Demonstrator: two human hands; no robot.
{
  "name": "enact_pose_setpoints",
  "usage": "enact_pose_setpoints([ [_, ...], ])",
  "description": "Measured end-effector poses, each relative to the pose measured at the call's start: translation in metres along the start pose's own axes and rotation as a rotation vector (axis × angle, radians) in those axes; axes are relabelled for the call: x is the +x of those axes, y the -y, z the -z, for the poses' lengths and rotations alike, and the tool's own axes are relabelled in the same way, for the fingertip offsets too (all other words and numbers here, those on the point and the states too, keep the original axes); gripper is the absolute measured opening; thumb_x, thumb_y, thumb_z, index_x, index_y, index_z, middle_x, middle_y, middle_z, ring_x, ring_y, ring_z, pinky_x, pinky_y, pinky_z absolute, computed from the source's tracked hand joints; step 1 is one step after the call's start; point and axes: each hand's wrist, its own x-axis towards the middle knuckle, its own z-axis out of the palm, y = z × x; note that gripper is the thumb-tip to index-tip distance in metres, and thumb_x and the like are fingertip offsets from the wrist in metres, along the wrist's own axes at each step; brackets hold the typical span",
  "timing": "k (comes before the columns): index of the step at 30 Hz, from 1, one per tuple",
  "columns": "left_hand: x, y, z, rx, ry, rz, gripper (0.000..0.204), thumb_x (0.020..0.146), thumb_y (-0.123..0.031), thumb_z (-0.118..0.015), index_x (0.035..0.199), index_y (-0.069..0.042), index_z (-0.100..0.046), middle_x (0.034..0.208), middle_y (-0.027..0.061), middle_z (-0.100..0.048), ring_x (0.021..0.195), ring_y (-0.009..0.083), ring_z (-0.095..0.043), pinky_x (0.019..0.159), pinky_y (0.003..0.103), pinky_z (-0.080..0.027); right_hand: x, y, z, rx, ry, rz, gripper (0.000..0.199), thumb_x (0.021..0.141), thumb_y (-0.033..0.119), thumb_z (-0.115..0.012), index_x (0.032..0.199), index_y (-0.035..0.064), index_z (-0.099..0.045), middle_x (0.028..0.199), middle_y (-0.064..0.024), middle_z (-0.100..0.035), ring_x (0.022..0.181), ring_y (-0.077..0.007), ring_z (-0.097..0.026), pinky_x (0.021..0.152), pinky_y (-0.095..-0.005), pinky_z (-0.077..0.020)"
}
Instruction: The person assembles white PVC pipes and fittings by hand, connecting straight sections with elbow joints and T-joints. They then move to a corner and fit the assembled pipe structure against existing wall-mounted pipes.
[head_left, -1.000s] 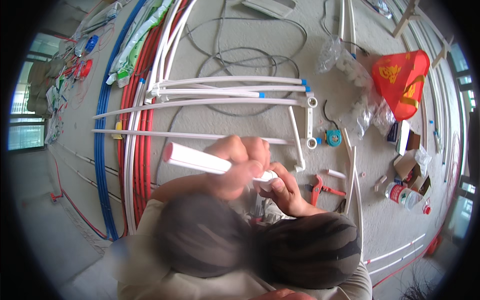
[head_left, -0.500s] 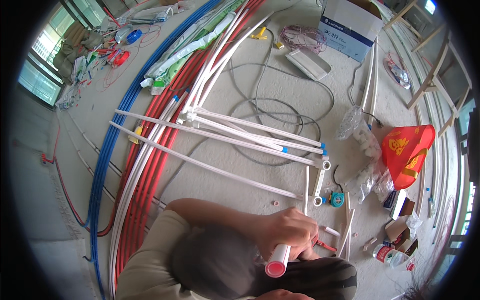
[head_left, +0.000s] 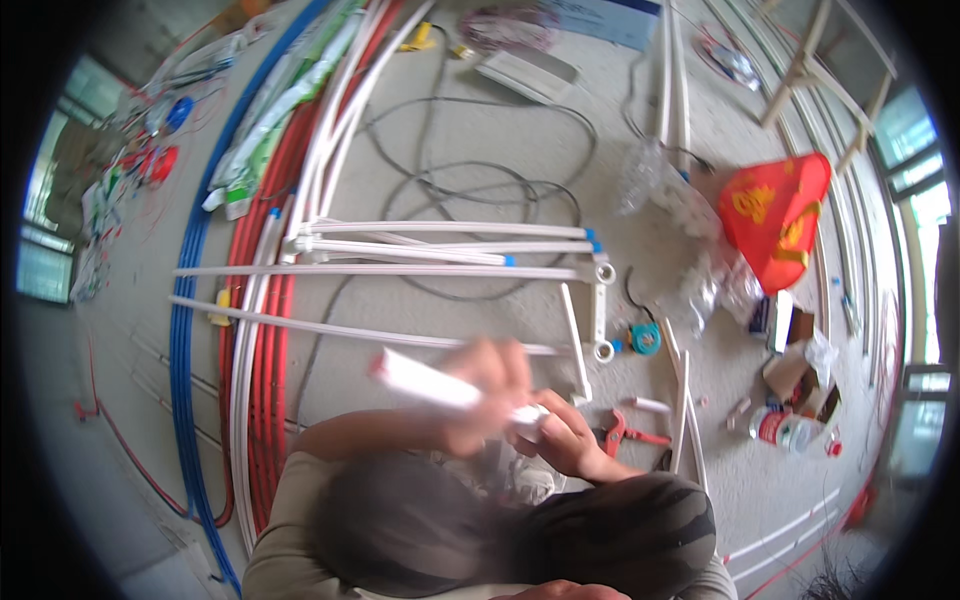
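A short white pipe (head_left: pixel 425 383) with a red inner end points up and to the left, smeared by motion. My left hand (head_left: pixel 488 385), also blurred, is closed round it above my knees. My right hand (head_left: pixel 568 438) pinches a small white fitting (head_left: pixel 530 415) at the pipe's other end; whether the two are joined cannot be made out. Red-handled pipe cutters (head_left: pixel 622 434) lie on the floor just right of my right hand. Ahead lies a white bar-shaped fitting (head_left: pixel 599 312) with a round socket at each end, close to two long white pipes (head_left: pixel 420 271).
A blue tape measure (head_left: pixel 645 339), a red bag (head_left: pixel 778 220), a plastic bottle (head_left: pixel 783 428) and cut pipe pieces (head_left: pixel 684 410) lie to the right. Bundled blue pipes (head_left: pixel 181 360) and red pipes (head_left: pixel 270 350) run along the left. Grey cable (head_left: pixel 480 190) loops across the floor ahead.
The short pipe has swung from pointing at me to pointing up-left, with my left hand on it. My right hand has come into fuller view with the white fitting. The whole view has shifted.
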Motion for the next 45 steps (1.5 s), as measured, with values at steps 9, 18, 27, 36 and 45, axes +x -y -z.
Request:
enact_pose_setpoints([
  [9, 0.004, 0.02, 0.013, -0.195, -0.11, 0.14, 0.02, 0.087, -0.005, -0.065, 0.089, -0.006, -0.045, 0.081, 0.0111, -0.056, 0.076, 0.0251, -0.061, 0.075, 0.041, -0.054, 0.01, 0.007, 0.006, -0.079, 0.005, -0.022, 0.033, 0.112, 0.035, -0.047, 0.125, 0.0053, -0.054, 0.094, -0.0019, -0.056, 0.077, -0.0095, -0.051, 0.068, -0.0262, -0.0433],
  [18, -0.003, 0.052, 0.053, -0.185, -0.248, 0.548, 0.031, 0.1, -0.03, -0.068, 0.112, -0.005, -0.054, 0.085, 0.011, -0.063, 0.085, 0.0275, -0.066, 0.087, 0.046, -0.055, -0.028, 0.0, 0.049, -0.35, -0.389, -0.043, 0.044, 0.108, 0.031, -0.058, 0.142, 0.0037, -0.05, 0.111, -0.0079, -0.066, 0.089, -0.0145, -0.065, 0.08, -0.0325, -0.054],
  [27, -0.027, 0.119, 0.111, -0.04, -0.405, 0.856, 0.036, 0.091, 0.005, -0.061, 0.125, 0.001, -0.05, 0.101, 0.0102, -0.056, 0.088, 0.0239, -0.064, 0.083, 0.043, -0.059, -0.159, -0.002, 0.195, -1.197, -1.394, -0.193, 0.021, 0.092, 0.017, -0.07, 0.108, 0.0032, -0.066, 0.089, -0.0156, -0.069, 0.084, -0.0251, -0.069, 0.074, -0.0397, -0.0535],
  [36, -0.049, 0.129, 0.102, 0.013, -0.481, 0.903, 0.021, 0.098, -0.004, -0.063, 0.118, 0.002, -0.056, 0.098, 0.0096, -0.063, 0.086, 0.0222, -0.068, 0.08, 0.04, -0.061, -0.136, 0.011, 0.19, -1.412, -1.192, -0.232, 0.02, 0.093, 0.019, -0.067, 0.1, -0.0002, -0.068, 0.096, -0.0199, -0.07, 0.091, -0.0381, -0.069, 0.082, -0.0452, -0.0528],
  [45, -0.076, 0.143, 0.109, 0.114, -0.453, 0.93, 0.025, 0.102, -0.012, -0.062, 0.123, 0.002, -0.062, 0.1, 0.0093, -0.07, 0.087, 0.0187, -0.069, 0.079, 0.033, -0.053, -0.084, -0.018, 0.155, -1.275, -0.808, -0.089, 0.015, 0.091, 0.005, -0.065, 0.104, -0.0004, -0.065, 0.094, -0.0203, -0.069, 0.084, -0.0355, -0.069, 0.077, -0.0431, -0.0539],
])
